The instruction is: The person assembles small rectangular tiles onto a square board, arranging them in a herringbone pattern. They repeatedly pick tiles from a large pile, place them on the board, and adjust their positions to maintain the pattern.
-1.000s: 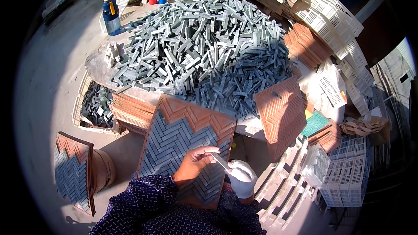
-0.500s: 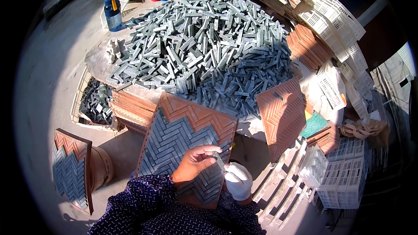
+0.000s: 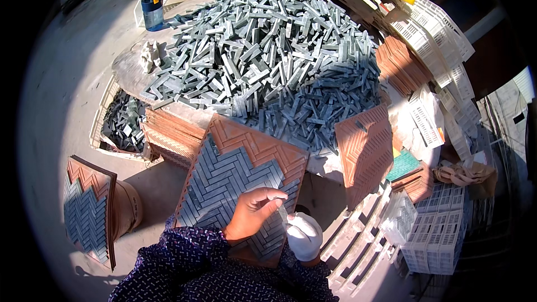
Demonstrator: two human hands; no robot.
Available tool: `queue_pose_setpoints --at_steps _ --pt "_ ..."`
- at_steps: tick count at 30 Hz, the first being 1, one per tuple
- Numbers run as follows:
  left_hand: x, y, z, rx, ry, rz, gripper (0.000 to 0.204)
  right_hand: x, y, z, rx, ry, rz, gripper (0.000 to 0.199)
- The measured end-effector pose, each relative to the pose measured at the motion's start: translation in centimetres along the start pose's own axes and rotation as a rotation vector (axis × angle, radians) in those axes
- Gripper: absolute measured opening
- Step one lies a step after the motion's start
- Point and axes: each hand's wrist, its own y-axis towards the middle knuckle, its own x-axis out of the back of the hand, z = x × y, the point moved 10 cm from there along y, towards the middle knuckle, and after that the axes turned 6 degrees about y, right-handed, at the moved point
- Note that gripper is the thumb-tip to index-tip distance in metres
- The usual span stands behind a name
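Strip (image 3: 283,213): grey and slender, raised between the two hands over the near right part of the board.
Left hand (image 3: 253,212): bare; thumb and forefinger pinch the strip's far end.
Right hand (image 3: 304,236): white-gloved, fingers curled, at the strip's near end; whether it grips or only touches cannot be told.
Board (image 3: 251,138): orange, grooved in herringbone, beneath the hands; laid strips (image 3: 224,182) cover much of it, the far band bare.
Pile (image 3: 263,50): loose grey strips, heaped beyond the board, its near right part in shadow.
Right board (image 3: 363,159): orange, grooved, one loose piece (image 3: 358,125) on its far part.
Left board (image 3: 85,177): partly filled with grey strips, beside a bucket (image 3: 128,210).
Crate (image 3: 103,114): pale, left of the orange stack (image 3: 170,134), holding dark pieces.
Bottle (image 3: 152,8): blue, upright, far left of the pile.
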Motion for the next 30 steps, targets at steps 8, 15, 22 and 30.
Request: queue_pose_setpoints --at_steps 8,15,22,30 --pt "-1.4 -0.4 2.3 0.167 -0.022 0.246 0.030 1.5 -1.4 -5.4 -0.610 0.445 -0.440 0.014" --pt "-2.1 -1.0 4.0 0.282 -0.150 0.305 0.033 1.3 -1.7 -6.6 -0.738 0.447 -0.448 0.011" --pt "-2.0 -1.1 4.5 0.290 -0.148 0.317 0.036 1.1 -0.7 -5.9 -0.729 0.428 -0.314 0.017" --pt "-2.1 -1.2 4.2 0.342 -0.263 0.299 0.036 0.6 -1.8 -7.0 -0.757 0.519 -0.379 0.021"
